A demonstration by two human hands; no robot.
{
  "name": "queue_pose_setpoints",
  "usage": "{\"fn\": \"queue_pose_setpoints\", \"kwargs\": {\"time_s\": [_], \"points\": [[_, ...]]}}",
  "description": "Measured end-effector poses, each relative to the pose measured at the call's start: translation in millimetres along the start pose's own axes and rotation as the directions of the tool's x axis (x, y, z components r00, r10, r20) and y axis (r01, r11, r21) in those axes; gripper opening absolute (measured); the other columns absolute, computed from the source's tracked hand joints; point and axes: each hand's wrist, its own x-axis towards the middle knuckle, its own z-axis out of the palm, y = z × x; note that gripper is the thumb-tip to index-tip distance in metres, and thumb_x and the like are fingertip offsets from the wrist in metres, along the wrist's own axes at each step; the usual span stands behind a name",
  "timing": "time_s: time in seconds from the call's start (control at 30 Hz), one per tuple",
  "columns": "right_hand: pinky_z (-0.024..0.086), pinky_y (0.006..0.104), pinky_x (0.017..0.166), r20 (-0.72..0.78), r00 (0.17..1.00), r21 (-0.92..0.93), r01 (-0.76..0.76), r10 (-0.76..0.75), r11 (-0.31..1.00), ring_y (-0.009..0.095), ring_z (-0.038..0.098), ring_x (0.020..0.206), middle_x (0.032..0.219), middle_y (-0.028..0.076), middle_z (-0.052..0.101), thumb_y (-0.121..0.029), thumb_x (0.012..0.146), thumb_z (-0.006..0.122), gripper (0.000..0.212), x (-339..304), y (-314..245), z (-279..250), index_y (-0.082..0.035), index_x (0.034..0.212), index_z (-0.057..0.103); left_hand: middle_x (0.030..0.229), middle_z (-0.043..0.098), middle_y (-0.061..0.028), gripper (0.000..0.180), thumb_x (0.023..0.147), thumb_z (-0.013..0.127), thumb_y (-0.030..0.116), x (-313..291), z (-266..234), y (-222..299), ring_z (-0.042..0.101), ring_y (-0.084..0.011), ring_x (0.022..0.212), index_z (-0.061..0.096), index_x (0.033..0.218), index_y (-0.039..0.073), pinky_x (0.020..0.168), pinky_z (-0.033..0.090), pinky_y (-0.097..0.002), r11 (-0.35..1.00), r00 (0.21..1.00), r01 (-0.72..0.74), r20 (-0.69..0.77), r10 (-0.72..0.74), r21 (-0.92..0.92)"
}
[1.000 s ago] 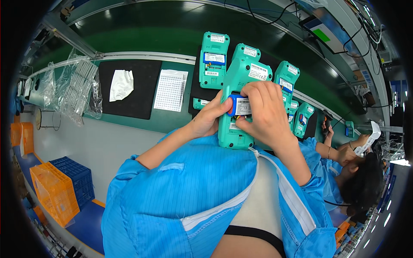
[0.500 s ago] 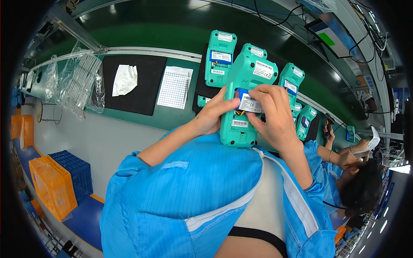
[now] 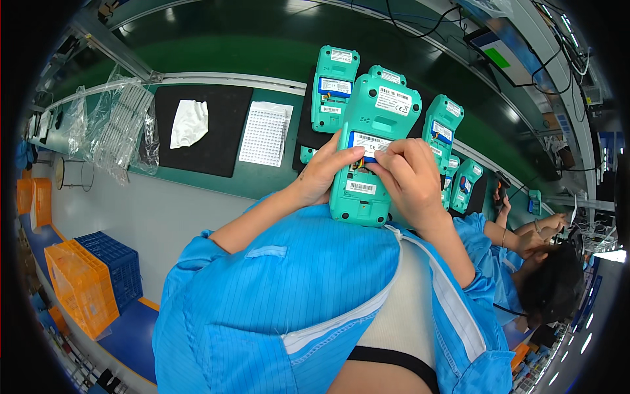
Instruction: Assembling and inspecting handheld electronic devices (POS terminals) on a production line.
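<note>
Device [image 3: 375, 125] at frame centre, battery [image 3: 371, 142] at its open bay. Left hand [image 3: 320, 173] fingers clamp device's left edge; right hand [image 3: 415, 180] fingers bunch at battery's right end, grip unclear.

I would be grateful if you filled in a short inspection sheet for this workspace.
Surface: green bench, with black mats on it.
Job's things: held device, its battery and coloured wires showing; other devices beyond it.
Clutter: clear bag, white cloth-like item and printed sheets, to the left.
Grip: left hand holds the device's left side, thumb at the battery; right hand has its fingers at the battery's right end.
Cables: black cable above the bench's far side.
Surroundings: orange crate and blue crate, lower left; screen, upper right; co-worker, right.
</note>
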Motion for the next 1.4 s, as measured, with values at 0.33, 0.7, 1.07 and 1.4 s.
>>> {"fn": "queue_pose_setpoints", "kwargs": {"time_s": [0.33, 0.7, 1.07, 1.4], "points": [[0.041, 0.0292, 0.068, -0.032, 0.997, 0.05, -0.067, 0.068, 0.997, 0.021, 0.05, 0.082, 0.089, 0.009, 0.051, -0.005, 0.064, 0.068, 0.027, -5.9, -1.1, -5.6, -0.002, 0.089, 0.059, 0.111, 0.05, -0.0168, 0.045, 0.077, 0.044, 0.012, -0.3, -12.7, 1.0, 0.056, -0.022, 0.096, 0.036, 0.119, -0.004, 0.08, 0.048, -0.0329, 0.996, 1.0, 0.002, -0.021, -0.004, -0.09], [0.048, 0.0266, 0.068, 0.424, 0.707, 0.808, -0.578, 0.566, 0.117, 0.02, 0.06, 0.083, 0.101, 0.023, 0.054, -0.004, 0.079, 0.058, 0.065, -8.2, -6.6, 2.5, 0.007, 0.128, 0.016, 0.108, 0.051, -0.0186, 0.049, 0.073, 0.048, 0.012, -9.5, -0.6, 13.1, 0.055, -0.0227, 0.095, 0.035, 0.118, -0.004, 0.081, 0.047, -0.0334, 0.992, 0.996, -0.077, -0.037, 0.081, 0.099], [0.049, 0.0264, 0.069, 0.419, 0.715, 0.812, -0.571, 0.559, 0.121, 0.02, 0.059, 0.085, 0.103, 0.023, 0.052, -0.003, 0.078, 0.057, 0.062, -6.1, -10.8, -0.4, 0.008, 0.124, 0.018, 0.107, 0.051, -0.0194, 0.052, 0.071, 0.049, 0.012, -11.2, -1.7, 12.5, 0.056, -0.0226, 0.093, 0.034, 0.118, -0.005, 0.08, 0.047, -0.0329, 0.988, 0.995, -0.098, -0.014, 0.1, 0.123], [0.048, 0.026, 0.073, 0.422, 0.73, 0.812, -0.569, 0.538, 0.134, 0.02, 0.059, 0.089, 0.106, 0.021, 0.052, -0.004, 0.078, 0.057, 0.061, -7.6, -11.2, -1.9, 0.005, 0.125, 0.02, 0.109, 0.05, -0.0195, 0.056, 0.07, 0.051, 0.014, -14.4, 2.3, 14.3, 0.054, -0.0227, 0.096, 0.032, 0.12, -0.005, 0.083, 0.045, -0.0327, 0.978, 0.992, -0.117, -0.017, 0.122, 0.173]]}}
